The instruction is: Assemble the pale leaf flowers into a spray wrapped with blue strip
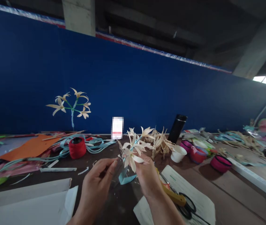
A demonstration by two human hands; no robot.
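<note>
My right hand (148, 173) is closed around the stem of a handmade flower spray (131, 156) with cream, pointed petals. A strip of light blue tape (126, 179) hangs in a bend below the blooms, between my hands. To the left, my left hand (97, 182) is closed, thumb and forefinger pinched together. Whether something thin sits in that pinch I cannot make out. Behind the held flowers lies a heap of dry, tan petals (161, 142). A similar finished-looking flower spray (73, 106) stands upright at the back left.
Black-handled scissors (186, 206) and a yellow-handled tool (173, 195) rest on a printed paper (189, 184) at right. A red tape roll (77, 147), white cup (178, 153), black bottle (178, 128) and pink rolls (220, 163) stand around. White card (29, 203) lies front left.
</note>
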